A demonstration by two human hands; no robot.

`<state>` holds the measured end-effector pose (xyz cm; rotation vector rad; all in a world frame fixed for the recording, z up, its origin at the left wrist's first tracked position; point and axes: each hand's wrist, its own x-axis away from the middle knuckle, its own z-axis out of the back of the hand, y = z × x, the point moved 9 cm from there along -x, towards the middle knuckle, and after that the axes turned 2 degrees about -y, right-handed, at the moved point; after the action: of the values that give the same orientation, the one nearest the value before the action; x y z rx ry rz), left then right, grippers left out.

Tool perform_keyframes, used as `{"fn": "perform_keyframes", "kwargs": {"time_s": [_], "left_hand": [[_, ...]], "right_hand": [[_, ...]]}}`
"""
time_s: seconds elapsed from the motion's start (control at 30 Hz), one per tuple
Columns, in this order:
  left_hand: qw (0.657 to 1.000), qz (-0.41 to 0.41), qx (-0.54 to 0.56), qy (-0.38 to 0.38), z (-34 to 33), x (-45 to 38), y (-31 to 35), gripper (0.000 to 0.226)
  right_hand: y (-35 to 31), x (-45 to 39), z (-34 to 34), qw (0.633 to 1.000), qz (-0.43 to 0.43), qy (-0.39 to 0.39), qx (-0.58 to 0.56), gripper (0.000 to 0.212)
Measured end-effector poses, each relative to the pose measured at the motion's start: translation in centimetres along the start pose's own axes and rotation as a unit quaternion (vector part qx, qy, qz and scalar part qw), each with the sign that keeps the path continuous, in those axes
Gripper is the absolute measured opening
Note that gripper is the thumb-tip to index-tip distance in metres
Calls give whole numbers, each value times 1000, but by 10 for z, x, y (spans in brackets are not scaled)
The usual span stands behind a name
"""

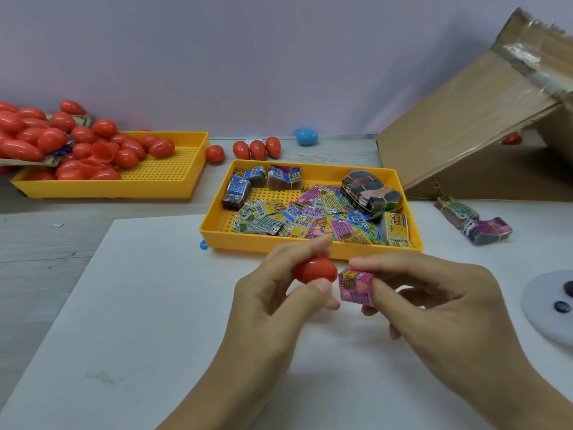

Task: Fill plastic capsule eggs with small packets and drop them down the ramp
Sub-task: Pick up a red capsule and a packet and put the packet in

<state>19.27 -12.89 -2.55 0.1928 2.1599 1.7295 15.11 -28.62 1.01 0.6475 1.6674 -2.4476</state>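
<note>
White surface (155, 305) under us: our left hand (266, 302) grips a red egg (314, 270), our right hand (434, 302) pinches a pink packet (356, 287); its print is unreadable.

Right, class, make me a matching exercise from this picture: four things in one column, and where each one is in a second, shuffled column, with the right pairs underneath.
Things
1. red egg half
2. pink packet
3. blue egg
4. cardboard ramp

Places
A. at the far right, sloping down to the table
B. held in the left hand
C. on the table by the back wall
D. pinched in the fingers of the right hand

Pairs: 1-B, 2-D, 3-C, 4-A
</note>
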Motion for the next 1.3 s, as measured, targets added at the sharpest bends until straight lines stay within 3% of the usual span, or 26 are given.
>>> {"fn": "perform_keyframes", "kwargs": {"time_s": [0.2,0.47,1.3], "left_hand": [[997,-17,-53,48,2,1,4,45],[999,-19,-25,6,-4,1,6,41],[998,-35,-44,-24,-12,3,7,46]], "right_hand": [[-14,-1,-1,996,59,0,67,17],[-15,-1,3,996,67,14,60,19],[-21,2,5,988,81,27,125,15]]}}
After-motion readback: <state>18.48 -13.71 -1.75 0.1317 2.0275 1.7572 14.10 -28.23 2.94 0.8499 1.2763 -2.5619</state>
